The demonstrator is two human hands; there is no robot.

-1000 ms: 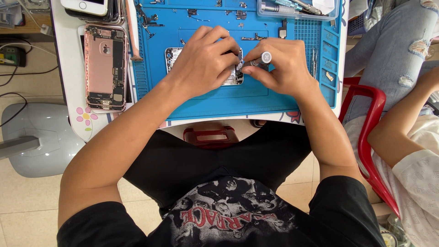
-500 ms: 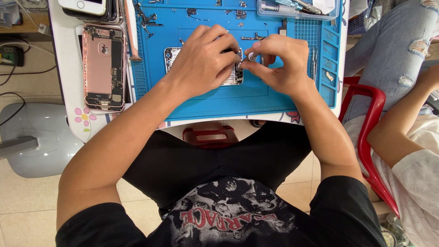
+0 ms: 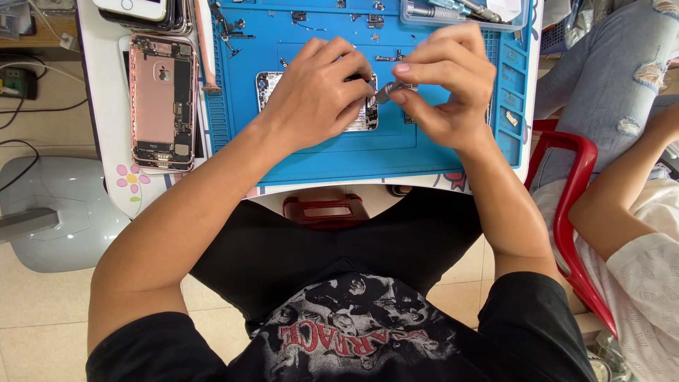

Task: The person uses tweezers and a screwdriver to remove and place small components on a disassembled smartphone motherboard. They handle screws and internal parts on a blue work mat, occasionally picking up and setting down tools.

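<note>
My left hand [image 3: 318, 92] rests on an opened phone [image 3: 267, 83] that lies on a blue work mat [image 3: 332, 159] and covers most of it. My right hand [image 3: 442, 85] is just to the right, its thumb and fingers pinched on a small silver tool [image 3: 387, 90] whose tip points at the phone beside my left fingertips. The part under the tip is hidden by my fingers.
A rose-coloured phone shell with its insides showing [image 3: 161, 102] lies left of the mat on the white table [image 3: 106, 141]. Small screws and parts [image 3: 300, 15] dot the mat's far side. A clear tool box [image 3: 460, 10] sits far right. Another person's arm [image 3: 622, 184] and a red chair [image 3: 566, 212] are to the right.
My right hand has lifted slightly and turned, so the silver tool now lies lower and points leftward at the phone. My left hand has stayed on the phone.
</note>
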